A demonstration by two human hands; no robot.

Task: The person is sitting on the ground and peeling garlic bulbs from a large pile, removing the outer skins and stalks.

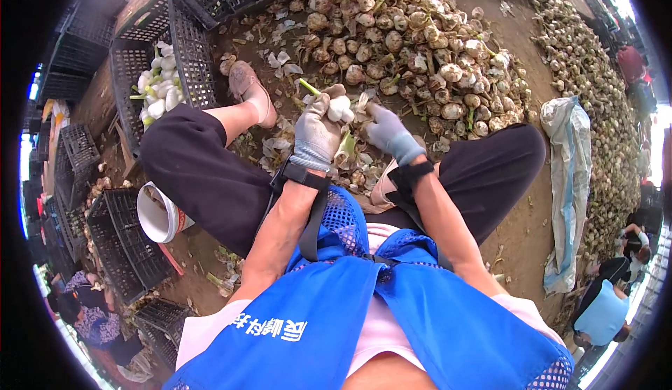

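Observation:
My left hand, in a pale work glove, is closed around a peeled white garlic bulb; its cut green stem sticks out past the thumb toward the upper left. Just to the right, my right hand, also gloved, has its fingers curled and slightly blurred. Pale, fibrous scraps show between the two hands; whether the right fingers grip them or anything else is hidden. Loose husks lie below the hands on the ground, between my bent legs. Beyond them rises a heap of unpeeled, soil-stained garlic.
At the left, a black plastic crate contains clean white garlic. A white bucket stands beside my left knee, near another black crate. On the right lie a pale woven sack and a longer garlic heap. Other people sit nearby.

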